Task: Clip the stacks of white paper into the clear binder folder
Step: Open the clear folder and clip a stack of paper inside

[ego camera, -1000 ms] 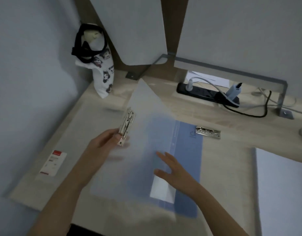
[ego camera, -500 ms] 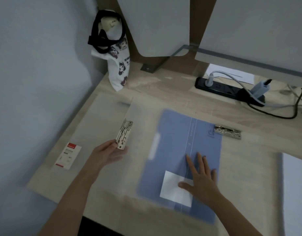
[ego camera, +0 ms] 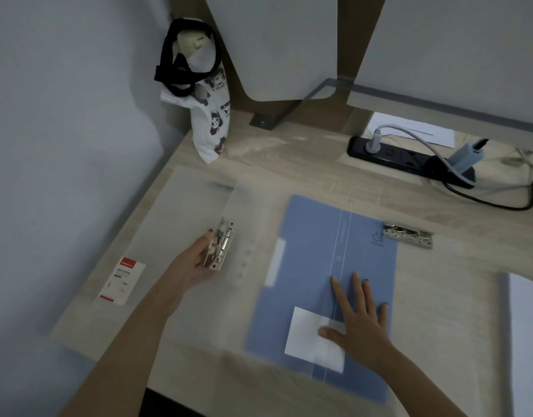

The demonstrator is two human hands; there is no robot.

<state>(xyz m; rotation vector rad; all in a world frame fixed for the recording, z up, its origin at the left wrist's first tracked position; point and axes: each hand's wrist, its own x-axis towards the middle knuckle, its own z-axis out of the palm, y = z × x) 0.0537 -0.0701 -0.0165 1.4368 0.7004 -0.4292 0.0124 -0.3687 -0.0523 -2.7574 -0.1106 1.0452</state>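
Observation:
The clear binder folder (ego camera: 196,212) lies open on the desk, its frosted cover spread to the left. A metal lever clip (ego camera: 220,246) stands on the folder's spine, and my left hand (ego camera: 196,263) holds it, fingers curled round its left side. My right hand (ego camera: 360,320) presses flat, fingers spread, on a blue insert sheet (ego camera: 316,236) lying in the folder's right half, the thumb on a white label (ego camera: 307,338). A stack of white paper (ego camera: 528,341) sits at the right edge, apart from both hands.
A second metal clip (ego camera: 408,235) lies just past the blue sheet's far right corner. A printed white bag (ego camera: 209,115) stands at the back left corner. A black power strip (ego camera: 409,159) with cables runs along the back right. A small red-and-white card (ego camera: 122,279) lies under the folder's left cover.
The folder's raised clear cover has swung down to the left and now lies flat. My right hand slid right and settled on the blue sheet. My left hand kept hold of the clip.

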